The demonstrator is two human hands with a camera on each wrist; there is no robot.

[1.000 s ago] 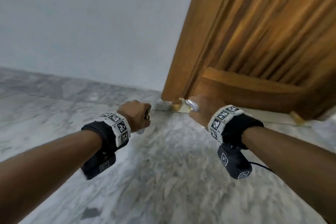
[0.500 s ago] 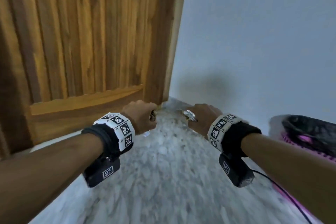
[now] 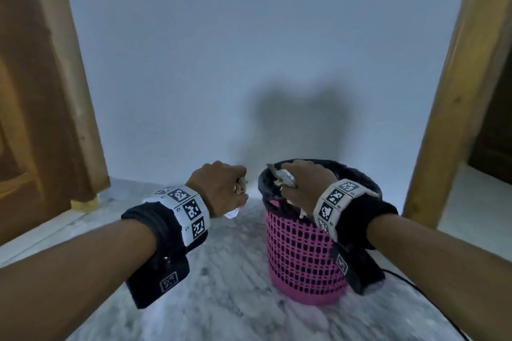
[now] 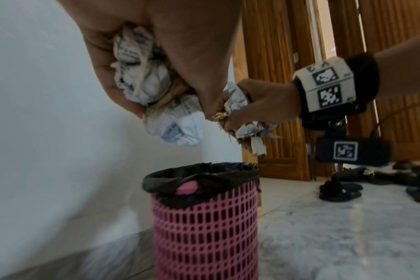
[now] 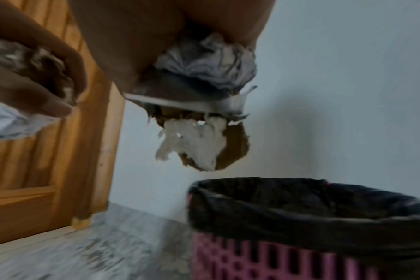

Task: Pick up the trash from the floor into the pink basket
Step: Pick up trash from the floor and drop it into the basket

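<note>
Both forearms reach forward at about the same height, each wrist wrapped in a black band with white coded tags. The left hand (image 3: 221,188) is balled into a fist, its fingers (image 4: 122,91) clamped round a crumpled wad of white printed paper (image 4: 156,98), part of which bulges out below the fist. That wad hangs in the air just left of the basket's mouth, not over it.

The right hand (image 3: 302,185) is held directly above the basket opening, fingers (image 4: 242,106) curled tight on a bundle of crumpled grey paper and torn brown-and-white scraps (image 5: 204,106); ragged pieces dangle from under the fingers (image 5: 237,22), close above the rim and not touching it.

Below the right fingers stands the round pink plastic lattice basket (image 3: 302,255), upright, lined with a black plastic bag (image 3: 360,177) folded over its rim.

It stands on a grey-veined white marble floor (image 3: 221,299), close to a plain pale wall (image 3: 249,50). A ribbed brown wooden door (image 3: 33,119) stands left of the left fingers, and a wooden door frame post (image 3: 454,105) rises to the right of the right ones. In the left wrist view several dark sandals (image 4: 341,187) lie on the floor well beyond the basket.
</note>
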